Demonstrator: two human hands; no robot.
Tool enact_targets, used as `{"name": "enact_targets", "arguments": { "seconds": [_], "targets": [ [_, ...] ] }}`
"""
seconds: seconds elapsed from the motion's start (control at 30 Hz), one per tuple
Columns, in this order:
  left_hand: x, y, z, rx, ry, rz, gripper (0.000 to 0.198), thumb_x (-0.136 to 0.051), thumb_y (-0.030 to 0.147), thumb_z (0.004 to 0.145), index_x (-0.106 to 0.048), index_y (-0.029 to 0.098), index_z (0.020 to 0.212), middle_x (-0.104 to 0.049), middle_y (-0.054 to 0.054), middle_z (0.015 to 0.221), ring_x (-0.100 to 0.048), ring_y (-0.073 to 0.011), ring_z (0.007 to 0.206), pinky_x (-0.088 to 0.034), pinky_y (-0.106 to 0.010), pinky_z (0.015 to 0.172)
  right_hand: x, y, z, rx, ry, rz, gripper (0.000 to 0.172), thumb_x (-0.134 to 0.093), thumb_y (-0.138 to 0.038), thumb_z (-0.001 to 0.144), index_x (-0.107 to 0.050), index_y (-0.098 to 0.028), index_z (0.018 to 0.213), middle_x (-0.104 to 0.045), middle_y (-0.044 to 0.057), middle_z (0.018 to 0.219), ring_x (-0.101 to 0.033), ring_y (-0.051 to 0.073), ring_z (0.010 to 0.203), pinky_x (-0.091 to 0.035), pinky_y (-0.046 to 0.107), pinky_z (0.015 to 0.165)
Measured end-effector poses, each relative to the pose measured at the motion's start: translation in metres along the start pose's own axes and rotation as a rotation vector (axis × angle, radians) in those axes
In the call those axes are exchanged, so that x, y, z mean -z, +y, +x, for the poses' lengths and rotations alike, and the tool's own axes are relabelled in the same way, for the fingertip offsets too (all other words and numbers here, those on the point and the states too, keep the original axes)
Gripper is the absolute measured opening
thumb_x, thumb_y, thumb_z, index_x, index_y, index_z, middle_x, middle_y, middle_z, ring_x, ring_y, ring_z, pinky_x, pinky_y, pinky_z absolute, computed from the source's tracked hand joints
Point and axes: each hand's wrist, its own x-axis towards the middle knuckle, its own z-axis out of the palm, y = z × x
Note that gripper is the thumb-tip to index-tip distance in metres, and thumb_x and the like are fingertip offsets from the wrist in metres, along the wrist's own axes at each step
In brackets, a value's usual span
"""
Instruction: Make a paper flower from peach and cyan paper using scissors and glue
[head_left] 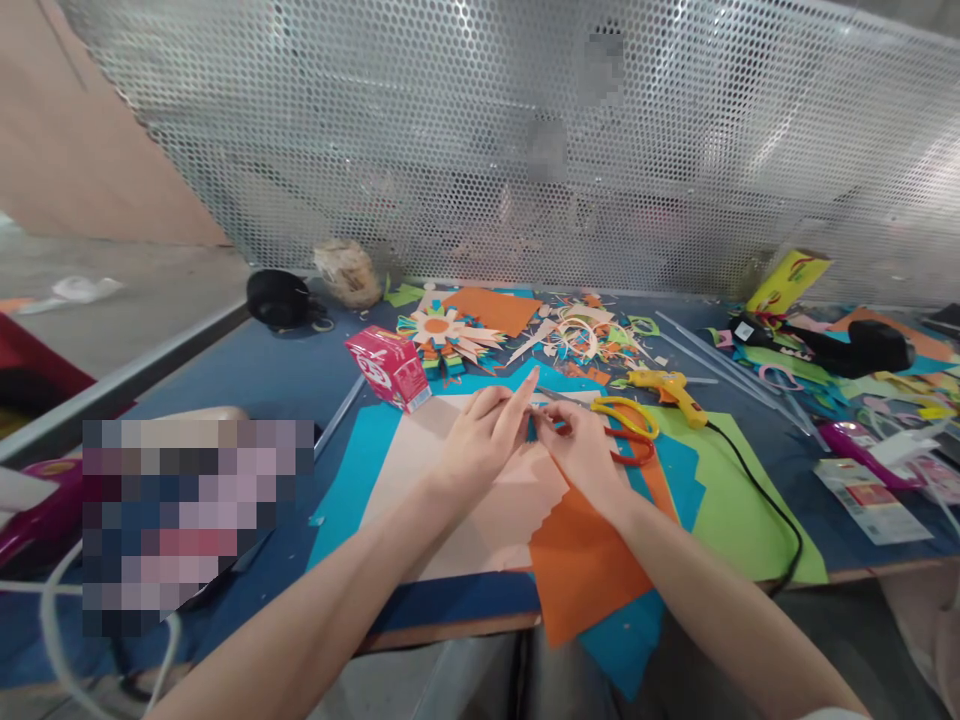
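Note:
Close together over a stack of coloured paper, my left hand [487,432] and my right hand [579,440] meet fingertip to fingertip. One finger of the left hand points up while the others bend in. Thumb and fingers of the right are pinched. Between them is something small and dark that I cannot make out. Under the hands lie a pale pink sheet [420,480], an orange sheet [592,570] and blue paper [345,500]. Scissors with yellow and red handles [637,450] lie just right of my right hand. A yellow glue gun [675,390] rests beyond them.
A pink box [386,368] stands left of the hands, near a paper flower [439,328]. Paper scraps [589,335] are heaped at the back, below a perforated metal screen [480,150]. Clear glue sticks [739,370], a green sheet [750,500] and a black cord [757,490] lie right.

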Motion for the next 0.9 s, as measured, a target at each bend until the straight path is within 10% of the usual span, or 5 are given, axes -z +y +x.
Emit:
{"name": "enact_targets", "arguments": {
  "seconds": [0.43, 0.9],
  "targets": [
    [0.001, -0.026, -0.002, 0.484, -0.055, -0.196, 0.052, -0.052, 0.014, 0.077, -0.039, 0.017, 0.127, -0.066, -0.002, 0.080, -0.054, -0.0195, 0.087, -0.044, -0.034, 0.081, 0.002, -0.002, -0.003, -0.094, -0.034, 0.031, 0.012, -0.052, -0.028, 0.069, -0.056, -0.018, 0.063, -0.059, 0.001, 0.066, -0.054, 0.014, 0.063, -0.041, 0.024, 0.058],
    [-0.004, 0.003, -0.001, 0.714, -0.397, -0.709, 0.033, -0.039, 0.035, 0.085, -0.053, 0.018, 0.110, -0.065, -0.004, 0.087, -0.059, -0.0145, 0.070, -0.045, -0.024, 0.061, 0.010, 0.007, 0.007, -0.016, -0.036, 0.079, 0.015, -0.054, -0.033, 0.067, -0.051, -0.018, 0.066, -0.048, -0.003, 0.062, -0.044, 0.010, 0.058, -0.035, 0.021, 0.054]
  ]
}}
